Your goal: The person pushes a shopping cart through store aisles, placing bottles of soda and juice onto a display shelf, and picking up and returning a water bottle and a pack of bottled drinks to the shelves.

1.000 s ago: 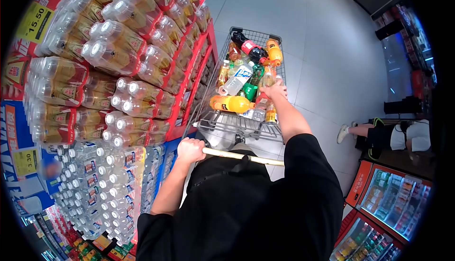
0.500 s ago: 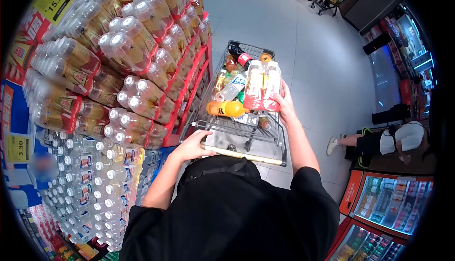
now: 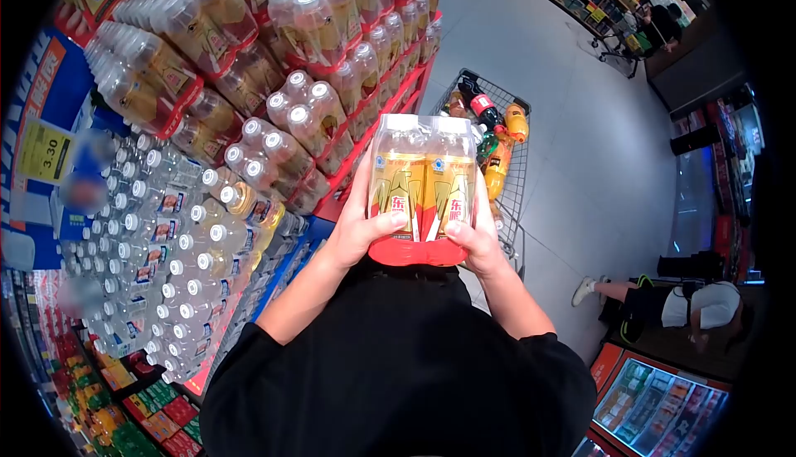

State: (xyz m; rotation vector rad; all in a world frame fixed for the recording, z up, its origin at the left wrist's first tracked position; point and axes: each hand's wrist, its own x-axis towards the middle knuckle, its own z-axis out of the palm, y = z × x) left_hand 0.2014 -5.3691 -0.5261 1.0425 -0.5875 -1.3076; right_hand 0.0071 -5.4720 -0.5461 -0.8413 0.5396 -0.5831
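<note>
A shrink-wrapped pack of bottled drinks (image 3: 423,183) with gold and red labels is held upright in front of my chest. My left hand (image 3: 365,221) grips its left side, thumb pressed on the front. On the right side, my right hand (image 3: 477,229) holds it the same way; the fingers of both hands are mostly hidden behind the pack. Beyond it stands the shopping cart (image 3: 524,158), partly covered by the pack. Inside the cart are an orange drink bottle (image 3: 498,167), a dark bottle with a red label (image 3: 483,109) and other bottles.
Stacked packs of similar bottles (image 3: 307,125) rise on my left, beside rows of clear water bottles (image 3: 174,250). A price sign (image 3: 45,152) reads 3.30. To the right are a person in a white top (image 3: 711,305) and a drinks fridge (image 3: 659,403). Another person with a cart (image 3: 630,42) is far off.
The pack has come from above the cart to my chest. My left hand has left the cart handle and now grips the pack too. The view has turned left.
</note>
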